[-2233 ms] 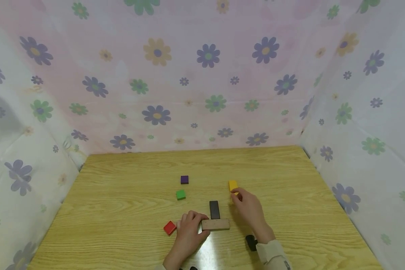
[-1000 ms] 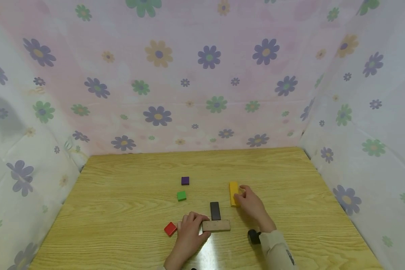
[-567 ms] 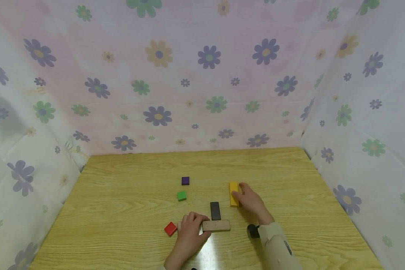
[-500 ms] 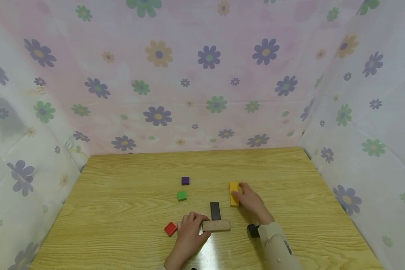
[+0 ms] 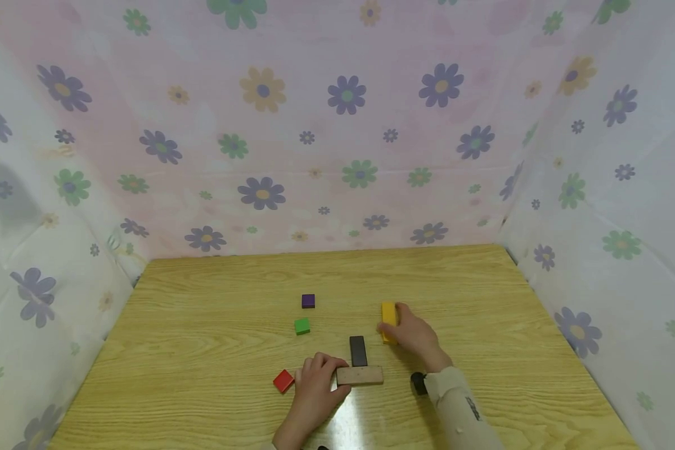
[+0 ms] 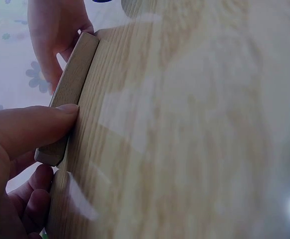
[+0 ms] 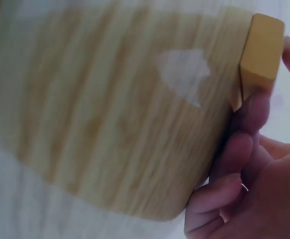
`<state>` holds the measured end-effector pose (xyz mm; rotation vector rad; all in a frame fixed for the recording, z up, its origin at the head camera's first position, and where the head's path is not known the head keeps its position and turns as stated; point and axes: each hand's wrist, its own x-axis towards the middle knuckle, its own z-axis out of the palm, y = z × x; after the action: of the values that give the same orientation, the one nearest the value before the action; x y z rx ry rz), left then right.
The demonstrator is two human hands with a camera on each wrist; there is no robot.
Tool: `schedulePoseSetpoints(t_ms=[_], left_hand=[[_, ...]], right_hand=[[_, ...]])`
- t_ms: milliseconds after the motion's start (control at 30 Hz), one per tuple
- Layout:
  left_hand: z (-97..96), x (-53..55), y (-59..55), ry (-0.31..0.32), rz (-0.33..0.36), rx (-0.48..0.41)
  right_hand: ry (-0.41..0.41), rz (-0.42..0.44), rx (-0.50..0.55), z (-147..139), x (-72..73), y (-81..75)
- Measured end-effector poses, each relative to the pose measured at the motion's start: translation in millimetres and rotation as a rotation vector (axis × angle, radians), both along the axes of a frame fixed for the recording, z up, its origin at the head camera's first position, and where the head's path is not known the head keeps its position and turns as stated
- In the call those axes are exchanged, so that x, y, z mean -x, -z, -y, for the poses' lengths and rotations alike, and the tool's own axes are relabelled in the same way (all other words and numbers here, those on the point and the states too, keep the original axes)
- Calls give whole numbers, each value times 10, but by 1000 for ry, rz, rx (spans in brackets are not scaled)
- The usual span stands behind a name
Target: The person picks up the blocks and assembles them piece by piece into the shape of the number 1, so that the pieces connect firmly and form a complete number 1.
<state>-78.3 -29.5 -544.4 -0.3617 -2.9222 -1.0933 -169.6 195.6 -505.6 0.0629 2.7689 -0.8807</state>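
Observation:
My left hand [image 5: 315, 387] pinches the left end of a plain wooden block [image 5: 360, 375] between thumb and fingers. In the left wrist view the thumb [image 6: 40, 124] lies on the face of that block. A black block [image 5: 358, 351] stands end-on against its far side, forming a T. My right hand [image 5: 416, 334] grips a yellow block [image 5: 389, 312] lying lengthwise away from me, thumb at its left side and fingers at its right. In the right wrist view the yellow block [image 7: 262, 47] sits between fingertip and thumb.
A red block [image 5: 284, 381] lies turned at an angle just left of my left hand. Farther back are a green block [image 5: 302, 326] and a purple block [image 5: 308, 301]. The wood-grain table [image 5: 202, 337] is bordered by flowered cloth [image 5: 315, 156] on three sides.
My right thumb has moved left across the yellow block to its left side, and the fingers have closed on its right. My left hand and the other blocks have stayed put.

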Motion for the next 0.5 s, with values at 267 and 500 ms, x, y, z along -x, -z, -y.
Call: schedulePoseSetpoints(t_ms=[267, 500], left_hand=[[3, 0, 4, 8, -11, 6], [-1, 6, 8, 5, 0, 13]], right_hand=[[24, 4, -50, 14, 45, 60], [44, 16, -48, 18, 77, 97]])
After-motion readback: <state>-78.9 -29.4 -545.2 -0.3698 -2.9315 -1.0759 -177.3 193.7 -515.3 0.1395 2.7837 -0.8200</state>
